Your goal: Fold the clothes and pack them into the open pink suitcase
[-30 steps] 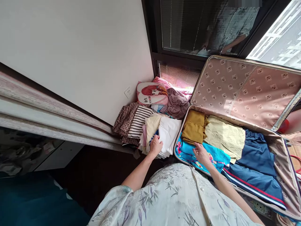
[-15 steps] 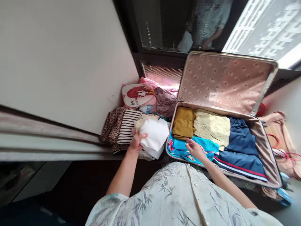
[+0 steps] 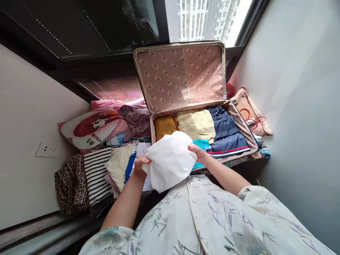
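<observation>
I hold a folded white cloth (image 3: 170, 160) in front of my chest, above the near edge of the open suitcase (image 3: 186, 76). My left hand (image 3: 139, 166) grips its left edge, fingers curled round the fabric with the thumb on top. My right hand (image 3: 198, 152) pinches its right edge, fingertips pressed on the cloth. The cloth hangs between both hands, clear of the pile below.

Under my left hand lies a heap of folded clothes: a cream piece (image 3: 118, 164), something with a blue strip (image 3: 130, 164), a striped top (image 3: 95, 173) and a leopard-print one (image 3: 70, 182). Behind them a cartoon pillow (image 3: 92, 128) leans beside a crumpled mauve garment (image 3: 136, 120).

In the suitcase sit a mustard piece (image 3: 164, 126), a pale yellow one (image 3: 196, 124), navy shorts (image 3: 225, 129) and a turquoise piece (image 3: 202, 143) just beyond my right hand. A bag with red handles (image 3: 249, 111) rests by the suitcase against the wall.
</observation>
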Tool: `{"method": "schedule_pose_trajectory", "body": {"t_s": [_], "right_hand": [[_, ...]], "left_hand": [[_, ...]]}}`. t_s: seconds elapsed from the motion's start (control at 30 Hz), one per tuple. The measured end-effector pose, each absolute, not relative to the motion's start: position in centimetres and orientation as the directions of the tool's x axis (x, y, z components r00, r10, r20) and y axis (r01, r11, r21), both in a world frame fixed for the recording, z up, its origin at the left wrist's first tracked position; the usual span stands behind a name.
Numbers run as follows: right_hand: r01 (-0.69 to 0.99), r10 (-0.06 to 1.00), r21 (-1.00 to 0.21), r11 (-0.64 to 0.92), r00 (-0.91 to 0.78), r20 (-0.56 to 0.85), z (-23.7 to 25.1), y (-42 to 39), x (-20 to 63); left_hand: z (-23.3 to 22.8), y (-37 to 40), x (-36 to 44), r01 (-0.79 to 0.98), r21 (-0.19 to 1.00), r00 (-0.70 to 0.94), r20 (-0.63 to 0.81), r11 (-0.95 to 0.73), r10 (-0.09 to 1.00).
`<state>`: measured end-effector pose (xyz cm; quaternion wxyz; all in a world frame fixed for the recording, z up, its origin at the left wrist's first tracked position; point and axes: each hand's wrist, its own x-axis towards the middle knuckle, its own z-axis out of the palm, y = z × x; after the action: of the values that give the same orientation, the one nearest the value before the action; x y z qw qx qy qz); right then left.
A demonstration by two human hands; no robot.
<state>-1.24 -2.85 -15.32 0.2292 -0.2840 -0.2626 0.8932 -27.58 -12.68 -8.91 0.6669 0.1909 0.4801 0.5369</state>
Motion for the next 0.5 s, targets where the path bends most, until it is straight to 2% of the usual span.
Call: {"method": "schedule_pose_trajectory", "body": {"t_s": [0.1,0.3,0.4,0.5], "right_hand": [[-0.333,0.702,-0.687,-0.646,-0.613,-0.363,-14.5,-0.7,2.6],[-0.333,0.848,-0.809,-0.484,-0.408,-0.339,-12.6,3.4,11.4],[-0.337,0.905,-0.851,-0.402,-0.287,-0.314,-12.0,5.4,15.5],[-0.315,0.937,-0.888,-0.334,-0.217,-0.275,-11.8,7.1,18.6]], "left_hand": [[-9.1,-9.5,-26.0,-0.476,0.767,0.074,-0.454,0.432,0.888],[-9.1,-2.0,-20.3,-0.338,0.814,0.328,-0.368,0.472,0.87],[-7.8,2.5,-17.4,-0.221,0.882,0.458,-0.283,0.416,0.843],[-5.5,6.3,-15.4,-0.052,0.962,0.549,-0.197,0.269,0.813]]}}
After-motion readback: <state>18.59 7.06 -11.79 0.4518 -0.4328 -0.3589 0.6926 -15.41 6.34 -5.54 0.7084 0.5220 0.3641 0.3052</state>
